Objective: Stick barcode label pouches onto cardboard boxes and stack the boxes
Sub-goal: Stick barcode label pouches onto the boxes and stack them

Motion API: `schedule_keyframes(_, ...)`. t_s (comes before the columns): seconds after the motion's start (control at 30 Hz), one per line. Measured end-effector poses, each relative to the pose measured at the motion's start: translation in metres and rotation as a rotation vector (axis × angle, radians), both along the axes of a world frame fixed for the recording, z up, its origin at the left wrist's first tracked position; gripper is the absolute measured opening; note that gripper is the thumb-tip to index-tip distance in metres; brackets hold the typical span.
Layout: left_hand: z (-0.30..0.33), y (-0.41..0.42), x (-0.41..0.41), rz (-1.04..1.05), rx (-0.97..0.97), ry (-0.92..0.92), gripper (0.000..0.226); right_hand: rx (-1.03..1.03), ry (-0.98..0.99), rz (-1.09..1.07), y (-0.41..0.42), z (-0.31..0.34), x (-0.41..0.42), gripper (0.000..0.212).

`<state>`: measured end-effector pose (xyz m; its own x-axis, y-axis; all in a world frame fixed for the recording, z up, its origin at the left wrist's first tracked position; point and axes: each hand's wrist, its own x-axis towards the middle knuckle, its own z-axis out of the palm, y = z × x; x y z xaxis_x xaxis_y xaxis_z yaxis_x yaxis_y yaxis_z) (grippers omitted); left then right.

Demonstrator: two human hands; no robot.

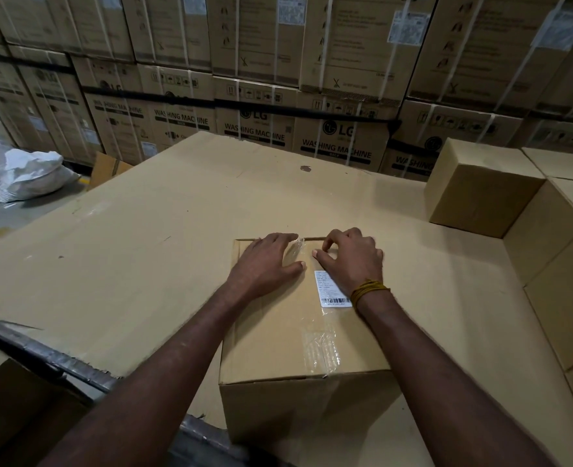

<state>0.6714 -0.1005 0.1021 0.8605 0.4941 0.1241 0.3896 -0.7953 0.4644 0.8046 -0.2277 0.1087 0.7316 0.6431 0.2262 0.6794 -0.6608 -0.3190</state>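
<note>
Both hands work at the far edge of a brown cardboard box (298,335) on the cardboard-covered bench (150,210). The left hand (265,261) presses flat, fingers straight, on a clear plastic barcode label pouch (329,298); the right hand (352,257) curls, its fingers (327,242) pinching the pouch's far end.

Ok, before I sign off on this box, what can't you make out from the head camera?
- Label text: too small to read; the right hand covers its far corner.
- Clear pouch edges: transparent, partly under the left hand; how well it has stuck cannot be told.
- Box far side: hidden by its own top.
- Stacked boxes: cut off by the right edge.
</note>
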Motion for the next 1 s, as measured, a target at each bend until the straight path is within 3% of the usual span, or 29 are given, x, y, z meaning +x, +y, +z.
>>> schedule_keyframes(0.2,0.001,0.001,0.000,-0.004,0.011,0.000,0.063,0.061,0.104,-0.042,0.007,0.001,0.009,0.034)
schedule_keyframes(0.43,-0.003,0.004,0.002,-0.011,0.021,-0.008,0.060,0.113,0.190,0.139,-0.013,-0.005,0.016,0.028)
schedule_keyframes(0.57,-0.004,0.005,0.003,-0.018,0.027,-0.005,0.059,0.152,0.139,0.081,-0.007,-0.001,0.011,0.008)
schedule_keyframes(0.83,-0.003,0.003,0.003,-0.008,0.037,-0.003,0.060,0.046,0.062,0.064,-0.003,-0.003,0.009,0.012)
schedule_keyframes(1.0,-0.004,0.003,0.003,-0.010,0.040,-0.003,0.060,0.146,0.144,0.110,-0.008,-0.003,0.010,0.009)
